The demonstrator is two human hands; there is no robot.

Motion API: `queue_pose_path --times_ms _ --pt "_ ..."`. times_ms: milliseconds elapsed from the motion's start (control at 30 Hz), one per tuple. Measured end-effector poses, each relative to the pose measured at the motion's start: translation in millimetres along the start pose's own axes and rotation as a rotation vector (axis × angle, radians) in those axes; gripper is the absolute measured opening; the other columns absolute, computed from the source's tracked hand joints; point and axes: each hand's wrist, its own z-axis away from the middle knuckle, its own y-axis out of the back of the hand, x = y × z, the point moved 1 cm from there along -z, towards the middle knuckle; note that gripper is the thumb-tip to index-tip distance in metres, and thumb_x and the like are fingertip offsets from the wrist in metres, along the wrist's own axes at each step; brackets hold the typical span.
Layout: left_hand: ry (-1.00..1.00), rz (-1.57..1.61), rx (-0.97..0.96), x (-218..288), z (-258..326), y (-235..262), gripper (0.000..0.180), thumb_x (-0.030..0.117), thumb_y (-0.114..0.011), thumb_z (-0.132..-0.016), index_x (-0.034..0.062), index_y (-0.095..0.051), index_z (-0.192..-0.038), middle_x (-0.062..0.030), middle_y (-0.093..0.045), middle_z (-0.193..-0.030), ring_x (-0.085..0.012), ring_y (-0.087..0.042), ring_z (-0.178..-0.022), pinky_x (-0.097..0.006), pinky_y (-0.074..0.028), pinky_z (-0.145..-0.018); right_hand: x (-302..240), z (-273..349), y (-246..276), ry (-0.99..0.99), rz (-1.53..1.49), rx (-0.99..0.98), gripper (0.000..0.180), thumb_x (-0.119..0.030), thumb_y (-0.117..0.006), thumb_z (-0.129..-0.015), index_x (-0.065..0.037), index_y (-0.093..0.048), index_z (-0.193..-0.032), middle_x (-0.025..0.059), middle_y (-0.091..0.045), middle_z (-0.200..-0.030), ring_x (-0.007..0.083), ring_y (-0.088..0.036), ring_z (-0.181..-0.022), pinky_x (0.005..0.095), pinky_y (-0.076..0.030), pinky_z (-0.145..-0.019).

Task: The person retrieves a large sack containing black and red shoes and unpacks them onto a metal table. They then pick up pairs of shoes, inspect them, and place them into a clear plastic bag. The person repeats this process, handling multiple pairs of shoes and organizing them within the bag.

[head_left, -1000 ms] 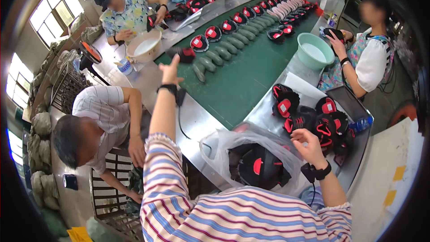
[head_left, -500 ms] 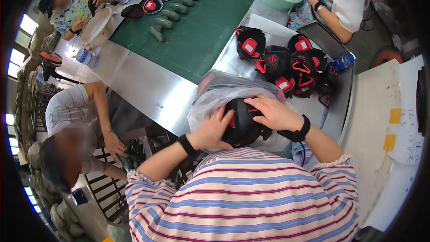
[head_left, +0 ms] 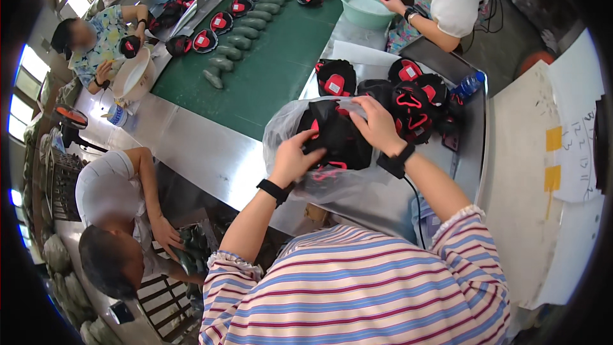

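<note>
A clear plastic bag (head_left: pixel 281 126) lies on the metal table in front of me with its mouth spread wide. In it are black shoe uppers (head_left: pixel 341 140) with red trim. My left hand (head_left: pixel 295 158) reaches over the bag's left side, its thumb and fingers curved round the black material. On the far right side, my right hand (head_left: pixel 379 128) grips the uppers with bent fingers; its fingertips are partly hidden against them. Just beyond my right hand sits a heap of similar black and red shoe uppers (head_left: pixel 415 99).
A green belt (head_left: pixel 185 92) carries rows of dark shoe lasts (head_left: pixel 239 42) and uppers. Co-workers sit at far left and far right beside basins (head_left: pixel 367 7); another bends at near left over a rack. A blue bottle (head_left: pixel 469 85) and a pale board (head_left: pixel 520 172) are at right.
Both hands and the bag have moved away from my body, farther onto the table. The bag's mouth is pulled lower, so more of the black uppers shows.
</note>
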Motion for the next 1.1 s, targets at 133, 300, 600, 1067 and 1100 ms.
queue_pose_path --times_ms 133,300,600,1067,1100 --pt "0.067 0.460 0.110 -35.3 -4.2 3.5 0.026 0.013 -0.066 -0.078 -0.0011 -0.062 -0.100 -0.0068 -0.067 -0.085 -0.0150 -0.062 -0.077 -0.027 -0.048 -0.071 -36.0 30.2 10.3 0.263 0.022 -0.252 0.057 -0.019 -0.068 -0.070 -0.008 -0.046 -0.121 0.0145 -0.047 -0.120 0.0332 -0.045 -0.113 0.0419 -0.039 -0.093" --pt "-0.095 0.323 0.242 15.8 -12.7 60.7 0.024 0.019 -0.064 -0.083 -0.0030 -0.060 -0.093 -0.0018 -0.063 -0.077 -0.0071 -0.055 -0.070 -0.025 -0.046 -0.062 2.7 51.8 1.9 0.290 0.166 -0.436 0.069 -0.023 -0.071 -0.066 -0.007 -0.043 -0.127 0.0112 -0.045 -0.127 0.0324 -0.038 -0.122 0.0437 -0.033 -0.099" --pt "-0.132 0.080 -0.314 37.4 -39.0 87.6 0.042 0.035 -0.059 -0.085 -0.0063 -0.059 -0.084 -0.0096 -0.060 -0.067 -0.0195 -0.054 -0.056 -0.032 -0.045 -0.058 -40.3 9.4 6.8 0.071 -0.495 -0.188 0.102 -0.030 -0.079 -0.064 0.001 -0.017 -0.139 0.0196 -0.026 -0.140 0.0269 -0.027 -0.130 0.0356 -0.031 -0.103" --pt "-0.066 1.213 0.028 12.9 -22.4 60.3 0.038 0.004 -0.056 -0.084 -0.0034 -0.046 -0.120 -0.0099 -0.056 -0.115 -0.0171 -0.055 -0.104 -0.031 -0.040 -0.094 -1.9 7.1 5.3 -0.902 -1.921 0.128 0.041 -0.041 -0.046 -0.091 -0.008 -0.054 -0.114 0.0078 -0.062 -0.105 0.0245 -0.061 -0.094 0.0316 -0.053 -0.052" --pt "-0.085 1.172 0.036 -0.6 -21.1 61.2 0.040 0.002 -0.056 -0.083 -0.0027 -0.045 -0.121 -0.0096 -0.056 -0.115 -0.0173 -0.055 -0.105 -0.032 -0.040 -0.095 -12.9 3.6 11.0 -0.881 -1.710 0.194 0.042 -0.042 -0.043 -0.092 -0.009 -0.053 -0.116 0.0078 -0.062 -0.105 0.0242 -0.061 -0.094 0.0269 -0.051 -0.047"
